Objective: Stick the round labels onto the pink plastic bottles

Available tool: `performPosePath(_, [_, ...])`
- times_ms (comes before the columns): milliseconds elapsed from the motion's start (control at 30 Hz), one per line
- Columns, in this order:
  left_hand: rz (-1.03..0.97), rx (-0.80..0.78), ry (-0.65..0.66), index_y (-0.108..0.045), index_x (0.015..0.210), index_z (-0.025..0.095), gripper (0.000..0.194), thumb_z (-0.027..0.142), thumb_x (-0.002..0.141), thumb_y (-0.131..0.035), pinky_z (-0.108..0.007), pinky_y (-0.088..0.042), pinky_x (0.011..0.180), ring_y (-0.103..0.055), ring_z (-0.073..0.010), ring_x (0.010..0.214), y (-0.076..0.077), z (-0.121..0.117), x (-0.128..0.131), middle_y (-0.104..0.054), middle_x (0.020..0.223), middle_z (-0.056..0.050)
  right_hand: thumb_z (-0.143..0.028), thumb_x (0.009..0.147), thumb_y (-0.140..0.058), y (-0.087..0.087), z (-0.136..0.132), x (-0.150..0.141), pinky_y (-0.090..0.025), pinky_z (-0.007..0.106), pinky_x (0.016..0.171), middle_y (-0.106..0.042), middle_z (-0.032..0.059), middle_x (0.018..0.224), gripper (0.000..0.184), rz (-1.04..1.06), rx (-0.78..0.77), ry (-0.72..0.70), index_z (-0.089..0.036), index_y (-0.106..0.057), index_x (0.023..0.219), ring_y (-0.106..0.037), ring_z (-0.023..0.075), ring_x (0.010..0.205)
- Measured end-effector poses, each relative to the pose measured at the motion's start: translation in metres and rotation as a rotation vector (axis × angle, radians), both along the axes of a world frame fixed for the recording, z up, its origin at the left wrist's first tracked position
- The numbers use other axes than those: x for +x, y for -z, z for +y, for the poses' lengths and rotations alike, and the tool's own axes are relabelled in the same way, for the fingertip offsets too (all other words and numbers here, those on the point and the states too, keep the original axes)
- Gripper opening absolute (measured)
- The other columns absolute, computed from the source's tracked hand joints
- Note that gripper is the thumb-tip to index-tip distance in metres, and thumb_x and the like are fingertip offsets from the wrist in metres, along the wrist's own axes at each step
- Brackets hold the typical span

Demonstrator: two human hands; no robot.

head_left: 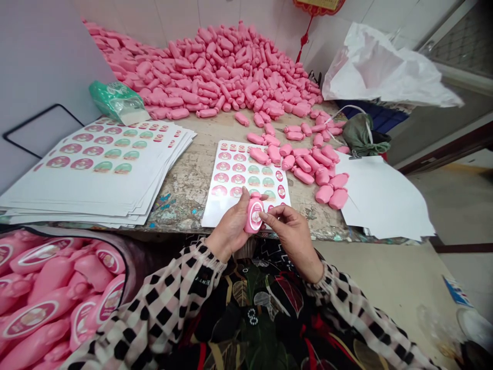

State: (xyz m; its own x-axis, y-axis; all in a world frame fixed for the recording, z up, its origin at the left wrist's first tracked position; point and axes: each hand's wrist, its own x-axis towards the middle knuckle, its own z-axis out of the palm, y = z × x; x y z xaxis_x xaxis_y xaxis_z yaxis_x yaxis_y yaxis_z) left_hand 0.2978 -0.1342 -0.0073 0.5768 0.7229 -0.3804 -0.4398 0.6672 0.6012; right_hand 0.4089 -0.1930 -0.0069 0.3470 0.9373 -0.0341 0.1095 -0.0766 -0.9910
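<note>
My left hand (pixel 230 227) is wrapped round a small pink plastic bottle (pixel 253 215) held upright at the table's near edge. My right hand (pixel 289 230) pinches at the oval label on the bottle's front, fingers pressed to it. Just beyond lies a sticker sheet (pixel 242 180) with rows of pink and green oval labels. Several loose pink bottles (pixel 308 164) lie to the right of the sheet.
A huge heap of pink bottles (pixel 215 67) fills the back of the table. A stack of sticker sheets (pixel 96 169) lies at left, with a green packet (pixel 117 102) behind it. Labelled bottles (pixel 50 298) fill a bin at lower left. White paper (pixel 381 198) and a plastic bag (pixel 381 67) sit at right.
</note>
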Motion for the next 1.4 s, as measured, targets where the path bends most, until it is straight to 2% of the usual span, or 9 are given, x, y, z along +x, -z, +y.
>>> performPosePath(467, [-0.007,0.023,0.015,-0.059,0.099,0.014,0.049,0.057,0.082,-0.043,-0.022,-0.043,0.049,-0.051,-0.0101,0.054,0.004,-0.001,0.002,-0.055,0.066,-0.001,-0.038,0.071,-0.068,0.003,0.0,0.001,-0.043,0.026,0.058,-0.059,-0.0022,0.061,0.022,-0.008,-0.013,-0.025,-0.019,-0.058,0.067,-0.053,0.0123,0.057])
performPosePath(533, [-0.026,0.018,0.011,-0.059,0.098,0.014,0.046,0.054,0.083,-0.044,-0.021,-0.043,0.049,-0.051,-0.01,0.053,0.004,-0.001,0.002,-0.054,0.064,-0.001,-0.041,0.073,-0.066,0.003,-0.002,0.002,-0.042,0.027,0.06,-0.06,-0.0012,0.066,0.022,-0.158,-0.004,-0.021,-0.02,-0.058,0.07,-0.054,0.0134,0.06])
performPosePath(700, [-0.064,-0.009,0.029,-0.058,0.099,0.014,0.043,0.052,0.085,-0.043,-0.021,-0.046,0.052,-0.053,-0.0091,0.053,0.006,-0.001,0.001,-0.054,0.064,0.0,-0.045,0.081,-0.056,-0.002,-0.009,0.003,-0.038,0.029,0.067,-0.064,0.0026,0.082,0.023,-0.755,0.026,-0.012,-0.023,-0.062,0.08,-0.056,0.0168,0.073])
performPosePath(833, [-0.075,-0.038,0.036,-0.059,0.1,0.014,0.043,0.051,0.086,-0.041,-0.02,-0.046,0.05,-0.051,-0.008,0.05,0.007,-0.001,0.002,-0.053,0.062,0.0,-0.046,0.084,-0.051,-0.006,-0.011,0.003,-0.034,0.028,0.06,-0.064,0.0017,0.079,0.024,-0.921,-0.013,-0.019,-0.024,-0.061,0.08,-0.056,0.0162,0.07])
performPosePath(933, [-0.066,-0.04,0.032,-0.059,0.103,0.014,0.046,0.053,0.085,-0.043,-0.02,-0.046,0.048,-0.051,-0.0082,0.049,0.006,0.0,0.002,-0.052,0.062,0.0,-0.051,0.078,-0.056,-0.006,-0.011,0.008,-0.029,0.028,0.054,-0.062,0.0011,0.068,0.028,-0.961,-0.07,0.0,-0.023,-0.061,0.073,-0.052,0.0151,0.06])
performPosePath(1033, [-0.069,-0.013,0.037,-0.058,0.107,0.015,0.049,0.055,0.083,-0.043,-0.02,-0.043,0.043,-0.05,-0.008,0.048,0.004,0.0,0.001,-0.053,0.066,-0.001,-0.053,0.071,-0.063,-0.005,-0.008,0.01,-0.031,0.027,0.053,-0.06,0.0008,0.065,0.031,-0.775,-0.088,0.021,-0.022,-0.061,0.07,-0.05,0.014,0.058])
performPosePath(1167, [-0.063,0.031,0.074,-0.056,0.114,0.018,0.049,0.054,0.085,-0.04,-0.019,-0.043,0.042,-0.052,-0.0088,0.052,0.003,-0.002,0.004,-0.056,0.075,-0.003,-0.048,0.067,-0.067,-0.003,-0.001,0.005,-0.043,0.026,0.055,-0.062,-0.0005,0.072,0.031,-0.08,-0.113,0.003,-0.021,-0.061,0.082,-0.055,0.0124,0.059])
performPosePath(1233, [-0.046,0.053,0.098,-0.055,0.117,0.02,0.05,0.055,0.086,-0.037,-0.02,-0.043,0.042,-0.052,-0.0089,0.052,0.004,-0.004,0.006,-0.058,0.08,-0.004,-0.044,0.065,-0.07,-0.002,0.001,0.002,-0.045,0.026,0.053,-0.061,-0.0014,0.071,0.031,0.178,-0.136,-0.03,-0.02,-0.06,0.082,-0.053,0.0104,0.054])
performPosePath(1400, [0.002,0.06,0.169,-0.054,0.114,0.019,0.056,0.061,0.083,-0.035,-0.022,-0.047,0.048,-0.053,-0.0098,0.054,0.004,-0.008,0.006,-0.058,0.077,-0.004,-0.04,0.063,-0.072,0.003,0.0,0.001,-0.04,0.021,0.041,-0.055,-0.0044,0.06,0.029,0.371,-0.146,0.007,-0.019,-0.057,0.075,-0.046,0.0071,0.045])
